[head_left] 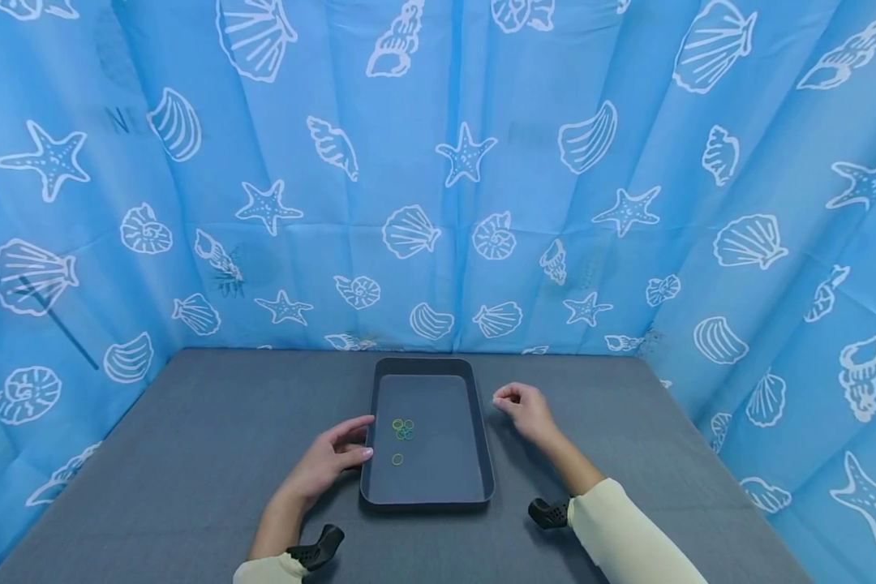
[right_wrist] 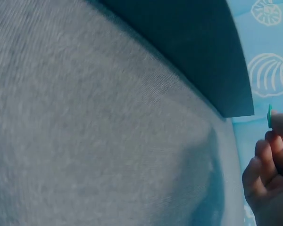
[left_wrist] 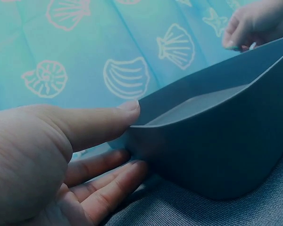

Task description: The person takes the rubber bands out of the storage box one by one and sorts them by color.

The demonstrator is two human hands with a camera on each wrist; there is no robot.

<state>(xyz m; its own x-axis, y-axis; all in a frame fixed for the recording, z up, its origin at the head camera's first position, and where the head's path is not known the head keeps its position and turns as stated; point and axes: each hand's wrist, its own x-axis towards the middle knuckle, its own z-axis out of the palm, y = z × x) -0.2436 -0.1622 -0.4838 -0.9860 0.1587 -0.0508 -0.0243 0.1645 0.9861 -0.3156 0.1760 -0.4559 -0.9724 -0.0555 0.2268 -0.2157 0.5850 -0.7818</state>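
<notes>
A dark grey rectangular tray (head_left: 429,491) stands on the table. Inside, several thin yellow and green rubber bands (head_left: 405,434) lie in a cluster, and a single yellowish one (head_left: 397,460) lies nearer the front. My left hand (head_left: 326,461) is at the tray's left side; in the left wrist view its thumb (left_wrist: 96,125) touches the rim and the fingers (left_wrist: 115,186) rest by the outer wall. Just right of the tray, above the table, my right hand (head_left: 529,412) pinches a small green rubber band (right_wrist: 270,117) between thumb and finger, seen only as a narrow sliver.
A grey cloth covers the table (head_left: 212,438). Blue curtains (head_left: 467,268) with white shell and starfish prints hang behind it and along both sides. A black wrist mount (head_left: 317,548) sits on the left wrist, another (head_left: 549,513) on the right.
</notes>
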